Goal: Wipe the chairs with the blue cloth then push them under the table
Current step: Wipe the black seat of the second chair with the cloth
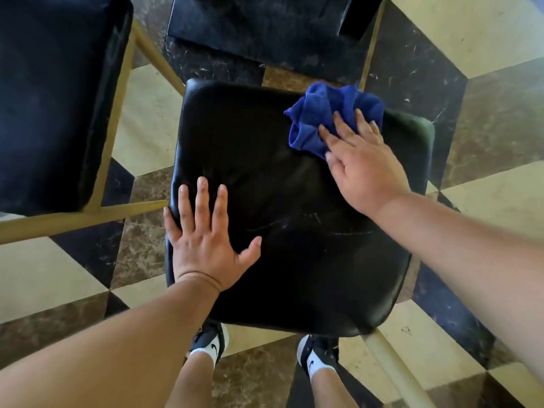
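Note:
A black padded chair seat (294, 231) fills the middle of the head view, seen from above. The crumpled blue cloth (326, 113) lies on its far right corner. My right hand (359, 160) presses flat on the cloth, fingers spread over it. My left hand (203, 240) rests flat on the seat's near left edge, fingers apart, holding nothing. Faint streaks show on the seat's surface between the hands.
A second black chair seat (56, 98) with a gold frame (88, 214) stands close on the left. A dark marble table base (265, 30) is straight ahead. My feet (212, 343) stand under the seat's near edge on a chequered tile floor (485, 201).

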A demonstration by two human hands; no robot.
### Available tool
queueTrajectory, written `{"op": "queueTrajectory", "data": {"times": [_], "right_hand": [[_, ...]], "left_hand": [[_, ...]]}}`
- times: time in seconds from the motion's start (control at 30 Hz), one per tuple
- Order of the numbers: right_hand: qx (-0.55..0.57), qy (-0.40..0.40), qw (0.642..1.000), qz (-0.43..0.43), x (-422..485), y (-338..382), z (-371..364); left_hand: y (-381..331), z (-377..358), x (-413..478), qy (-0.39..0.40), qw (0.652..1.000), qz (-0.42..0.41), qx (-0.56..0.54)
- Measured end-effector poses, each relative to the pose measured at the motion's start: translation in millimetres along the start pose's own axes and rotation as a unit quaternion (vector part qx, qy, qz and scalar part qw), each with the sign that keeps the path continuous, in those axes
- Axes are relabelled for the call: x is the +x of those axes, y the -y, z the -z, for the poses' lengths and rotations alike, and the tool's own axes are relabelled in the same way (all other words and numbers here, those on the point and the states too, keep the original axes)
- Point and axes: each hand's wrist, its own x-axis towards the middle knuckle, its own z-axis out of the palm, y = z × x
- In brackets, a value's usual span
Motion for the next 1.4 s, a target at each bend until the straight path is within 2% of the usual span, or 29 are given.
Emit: {"op": "queueTrajectory", "data": {"times": [0.07, 0.17, 0.3, 0.43, 0.47, 0.53, 0.67, 0.77, 0.87, 0.93, 1.0, 1.13, 1.23, 1.3, 1.4], "right_hand": [[0.000, 0.012, 0.999, 0.045, -22, 22, -12], [-0.015, 0.088, 0.980, 0.178, -76, 48, -32], [-0.031, 0.207, 0.909, 0.361, -152, 65, -42], [-0.036, 0.235, 0.860, 0.451, -152, 47, -36], [-0.047, 0.228, 0.860, 0.455, -138, 38, -33], [-0.074, 0.186, 0.888, 0.415, -100, 13, -27], [-0.099, 0.101, 0.963, 0.228, -28, -53, 3], [-0.064, 0.074, 0.988, 0.121, -6, -71, 21], [-0.023, 0.024, 0.998, 0.048, -22, -53, 10], [-0.028, 0.029, 0.996, 0.079, -54, -36, -5], [-0.040, 0.072, 0.983, 0.163, -101, -20, -19], [-0.040, 0.188, 0.926, 0.325, -187, -9, -32], [-0.035, 0.228, 0.887, 0.400, -186, -27, -26], [-0.043, 0.221, 0.882, 0.413, -160, -45, -18], [-0.074, 0.161, 0.926, 0.332, -109, -79, -3]], "left_hand": [[1, -2, -1, -0.012, 1.000, -0.004, -0.007], [2, -4, -1, -0.022, 1.000, -0.010, -0.010], [-1, -5, -3, -0.021, 1.000, -0.007, -0.013], [-1, -4, -3, -0.023, 1.000, -0.005, -0.020], [0, -4, -2, -0.024, 0.999, -0.004, -0.021], [1, -4, -2, -0.027, 0.999, -0.003, -0.020], [0, -5, -3, -0.030, 0.999, -0.003, -0.015], [-1, -5, -3, -0.032, 0.999, 0.000, -0.017], [-1, -6, -4, -0.035, 0.999, 0.001, -0.015], [-1, -6, -4, -0.038, 0.999, 0.002, -0.020], [-2, -6, -4, -0.039, 0.999, 0.005, -0.025], [-4, -5, -6, -0.039, 0.999, 0.006, -0.024], [-4, -5, -7, -0.043, 0.999, 0.007, -0.025], [-4, -5, -6, -0.044, 0.999, 0.007, -0.031], [-3, -5, -5, -0.043, 0.999, 0.007, -0.030]]}}
